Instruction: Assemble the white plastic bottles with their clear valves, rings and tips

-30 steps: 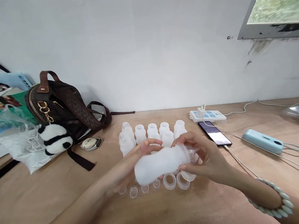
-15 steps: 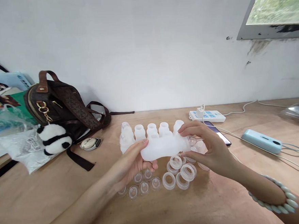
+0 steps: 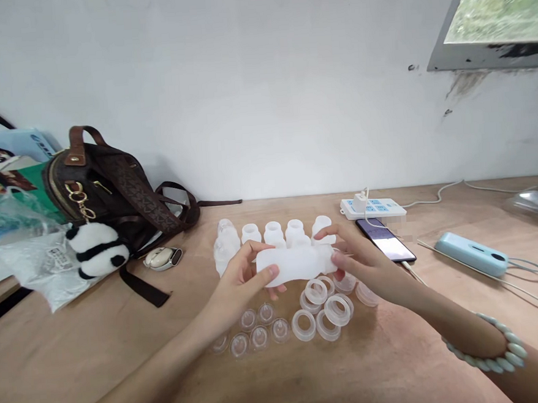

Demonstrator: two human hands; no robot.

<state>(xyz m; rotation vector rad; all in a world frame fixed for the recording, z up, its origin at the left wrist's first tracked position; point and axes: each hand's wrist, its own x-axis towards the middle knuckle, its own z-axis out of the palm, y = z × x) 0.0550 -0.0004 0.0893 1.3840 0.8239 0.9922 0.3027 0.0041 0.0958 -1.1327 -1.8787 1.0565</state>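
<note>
A frosted white baby bottle (image 3: 295, 265) lies sideways in the air, between my two hands. My left hand (image 3: 245, 275) is closed around its base end, thumb on the near side. At the neck end, the thumb and fingers of my right hand (image 3: 364, 262) grip the bottle and cover most of its top. Several more white bottles (image 3: 295, 227) stand upright in a row just behind. Below the held bottle, clear bottle nipples (image 3: 259, 337) sit on the table to the left, and translucent collar rings (image 3: 304, 325) lie in a loose pile to the right.
On the left are a dark backpack (image 3: 110, 176) with a panda plush (image 3: 98, 250), a plastic bag (image 3: 47, 266) and a beige computer mouse (image 3: 162, 258). To the right lie a phone (image 3: 385, 239), a white power strip (image 3: 380, 207), a light-blue power bank (image 3: 470, 254) and cables.
My right hand has moved left and lower, from the nipple tip onto the bottle's neck end. My left thumb has shifted down to the bottle's near side. More of the phone shows.
</note>
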